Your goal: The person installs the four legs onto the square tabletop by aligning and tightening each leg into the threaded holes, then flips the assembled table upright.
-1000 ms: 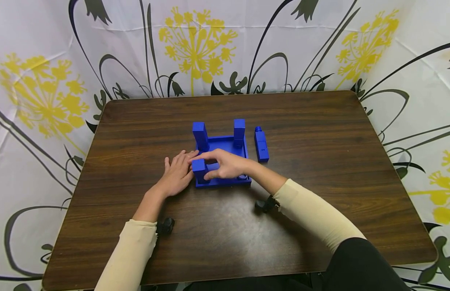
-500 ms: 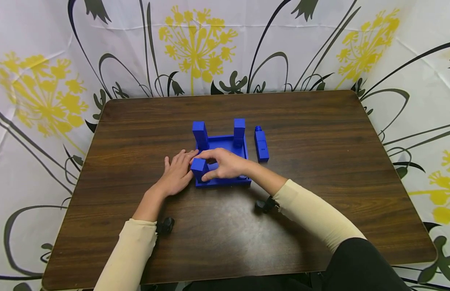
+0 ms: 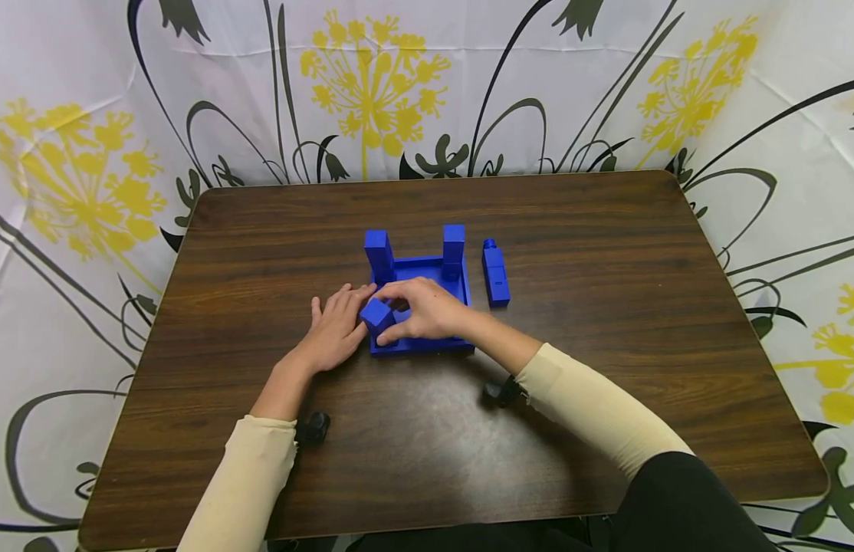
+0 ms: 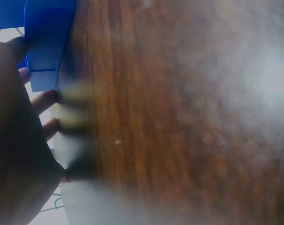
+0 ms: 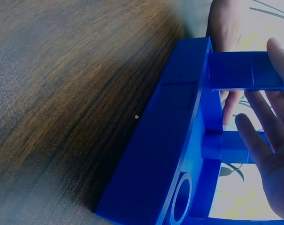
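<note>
A blue toy tabletop (image 3: pixel 432 348) with a raised rim lies upside down on the brown table. Square blue legs stand up at its far left corner (image 3: pixel 379 257) and far right corner (image 3: pixel 453 251). At the near left corner, my right hand (image 3: pixel 432 308) grips another upright leg (image 3: pixel 377 314) between thumb and fingers; its top sits turned askew to the rim. The near right corner shows a bare round socket (image 5: pixel 181 198) in the right wrist view. My left hand (image 3: pixel 335 330) lies flat with spread fingers, its fingertips against the tabletop's left side.
A loose blue leg (image 3: pixel 497 277) with a threaded-looking end lies to the right of the tabletop. The brown wooden table (image 3: pixel 606 322) extends around it, and a white floral curtain (image 3: pixel 247 69) hangs behind and at both sides.
My right thumb has moved a little left, and the leg it holds has turned from square with the rim to an angle. The left hand has stayed still.
</note>
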Action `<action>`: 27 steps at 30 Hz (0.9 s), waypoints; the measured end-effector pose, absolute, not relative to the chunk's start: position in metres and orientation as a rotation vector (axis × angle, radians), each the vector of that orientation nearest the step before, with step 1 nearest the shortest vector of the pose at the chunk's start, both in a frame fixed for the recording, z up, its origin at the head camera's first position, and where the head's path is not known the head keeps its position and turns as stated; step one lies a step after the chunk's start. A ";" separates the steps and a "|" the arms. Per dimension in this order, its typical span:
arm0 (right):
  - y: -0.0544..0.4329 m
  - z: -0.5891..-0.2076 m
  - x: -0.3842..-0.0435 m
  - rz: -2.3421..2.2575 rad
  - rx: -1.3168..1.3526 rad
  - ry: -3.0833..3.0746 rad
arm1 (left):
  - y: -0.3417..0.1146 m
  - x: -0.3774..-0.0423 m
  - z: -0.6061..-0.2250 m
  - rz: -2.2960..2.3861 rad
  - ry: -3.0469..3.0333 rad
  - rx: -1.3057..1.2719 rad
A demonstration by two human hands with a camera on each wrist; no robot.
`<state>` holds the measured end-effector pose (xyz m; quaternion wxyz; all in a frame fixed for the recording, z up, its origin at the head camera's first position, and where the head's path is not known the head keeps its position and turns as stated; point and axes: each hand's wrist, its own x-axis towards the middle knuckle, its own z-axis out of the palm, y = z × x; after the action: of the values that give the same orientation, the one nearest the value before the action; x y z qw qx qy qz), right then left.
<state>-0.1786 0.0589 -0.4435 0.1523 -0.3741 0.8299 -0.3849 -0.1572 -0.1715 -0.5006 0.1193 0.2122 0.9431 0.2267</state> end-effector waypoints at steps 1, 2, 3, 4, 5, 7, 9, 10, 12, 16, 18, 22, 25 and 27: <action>0.059 -0.444 -0.178 -1.102 -1.071 2.395 | -0.171 -0.157 -0.500 0.661 2.757 0.620; 0.058 -0.444 -0.178 -1.102 -1.068 2.406 | -0.172 -0.157 -0.501 0.661 2.757 0.619; 0.058 -0.444 -0.178 -1.100 -1.065 2.416 | -0.171 -0.157 -0.501 0.660 2.757 0.619; 0.058 -0.444 -0.177 -1.093 -1.063 2.430 | -0.172 -0.157 -0.501 0.659 2.756 0.619; 0.058 -0.444 -0.177 -1.087 -1.061 2.446 | -0.171 -0.157 -0.501 0.657 2.756 0.620; 0.057 -0.444 -0.177 -1.076 -1.061 2.472 | -0.172 -0.158 -0.501 0.657 2.754 0.620; 0.056 -0.443 -0.176 -1.070 -1.052 2.498 | -0.172 -0.158 -0.501 0.656 2.754 0.624; 0.056 -0.444 -0.175 -1.065 -1.046 2.515 | -0.172 -0.158 -0.501 0.656 2.754 0.627; 0.055 -0.444 -0.174 -1.056 -1.036 2.549 | -0.172 -0.158 -0.500 0.654 2.754 0.633; 0.053 -0.445 -0.172 -1.053 -1.022 2.601 | -0.172 -0.158 -0.500 0.658 2.749 0.636; 0.052 -0.446 -0.171 -1.055 -1.020 2.611 | -0.173 -0.158 -0.500 0.663 2.746 0.634; 0.051 -0.446 -0.170 -1.056 -1.022 2.610 | -0.173 -0.158 -0.502 0.664 2.743 0.634; 0.051 -0.446 -0.171 -1.041 -1.037 2.603 | -0.173 -0.158 -0.502 0.661 2.741 0.634; 0.051 -0.445 -0.172 -1.016 -1.049 2.595 | -0.173 -0.158 -0.502 0.658 2.743 0.633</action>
<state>-0.1719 0.0512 -0.4449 0.0821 -0.3510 0.8686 -0.3400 -0.1581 -0.1729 -0.5017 0.1251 0.2171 0.9414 0.2260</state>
